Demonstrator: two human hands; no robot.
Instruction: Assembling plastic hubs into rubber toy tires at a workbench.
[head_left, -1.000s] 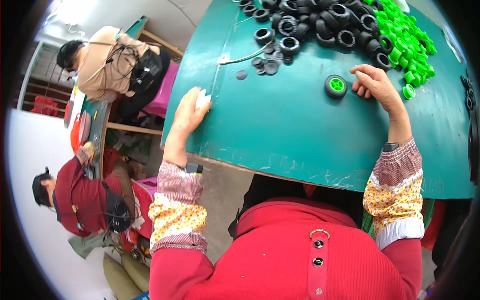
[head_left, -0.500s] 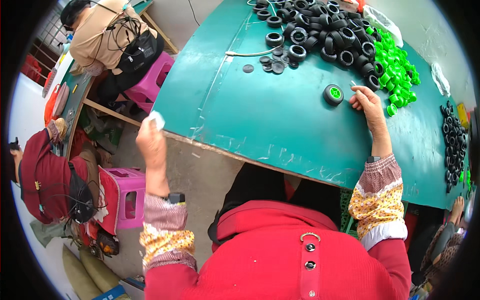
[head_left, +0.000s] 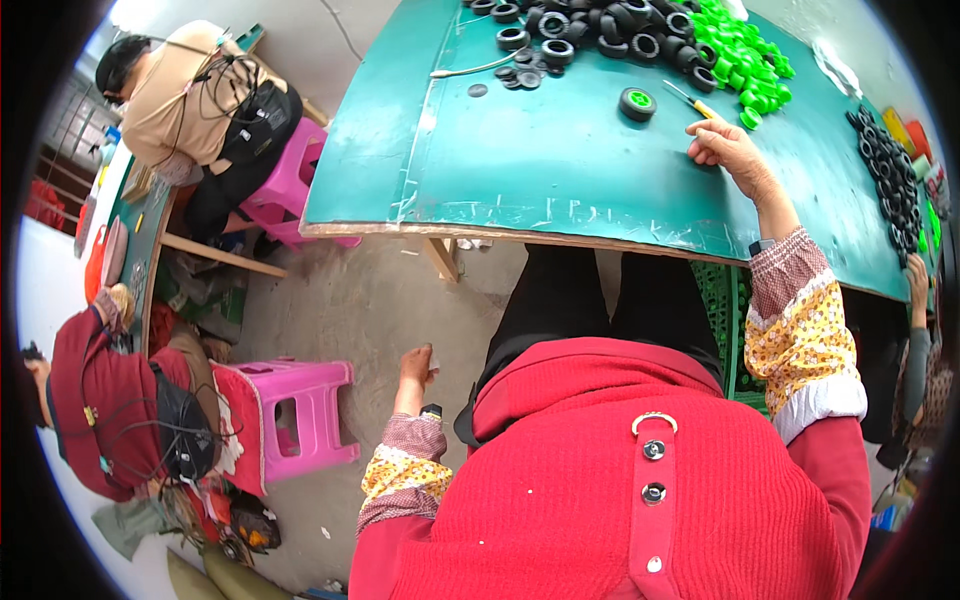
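Nearest the body, the left hand [head_left: 417, 363] hangs below the table edge, over the floor, its fingers bent in around a small white scrap [head_left: 433, 371]. Above the green table [head_left: 550, 185], the right hand [head_left: 727, 150] has its fingers loosely curled beside a yellow-handled tool [head_left: 704, 109]; whether they grip it I cannot tell. Just left of the tool's shaft, a black wheel with a green hub [head_left: 637, 104] rests on the tabletop. Farther off lie dark discs [head_left: 528, 76], piled black tyres [head_left: 645, 46] and loose green hubs [head_left: 745, 75].
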